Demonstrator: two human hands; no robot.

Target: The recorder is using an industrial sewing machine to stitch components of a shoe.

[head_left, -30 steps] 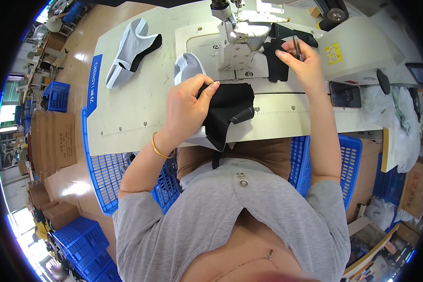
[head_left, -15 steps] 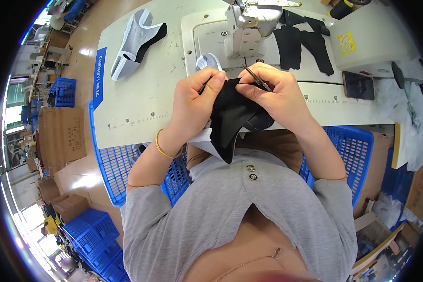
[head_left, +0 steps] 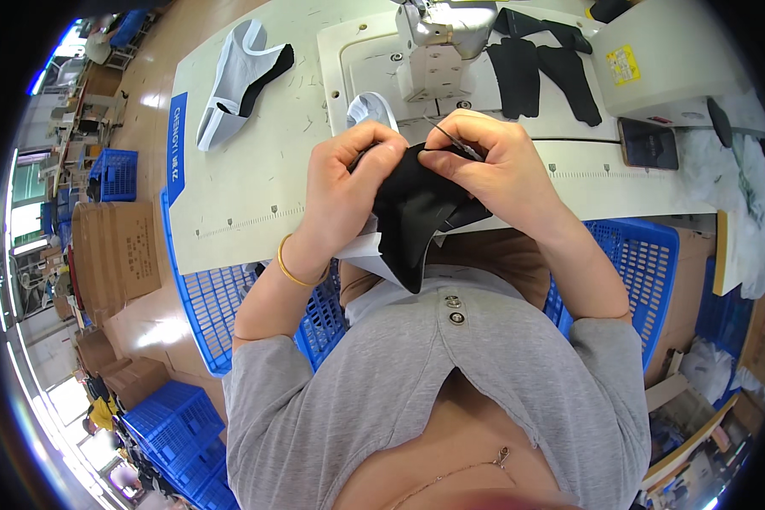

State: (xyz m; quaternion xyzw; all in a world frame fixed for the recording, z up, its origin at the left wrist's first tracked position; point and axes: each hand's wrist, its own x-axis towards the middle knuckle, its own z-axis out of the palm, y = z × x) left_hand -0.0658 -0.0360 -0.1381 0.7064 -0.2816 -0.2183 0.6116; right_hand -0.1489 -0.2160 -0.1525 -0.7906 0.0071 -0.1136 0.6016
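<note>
Judged step: edge work on the black fabric piece (head_left: 412,217), at six o'clock from the sewing machine (head_left: 438,59); left hand (head_left: 353,174) at its ten o'clock, right hand (head_left: 491,166) at two with thin metal tool (head_left: 467,149), both pinching it; next move probably needs steady tension.

The view is bright and quite evenly lit; at the windows (head_left: 70,398) on the left side the light burns to pure white; the floor (head_left: 163,331) carries a patch of glare; on the pale table (head_left: 229,191) the shadows are soft; the black cloth (head_left: 410,217) loses some detail; straight edges bend toward the dark rim, with bluish fringes at left.
</note>
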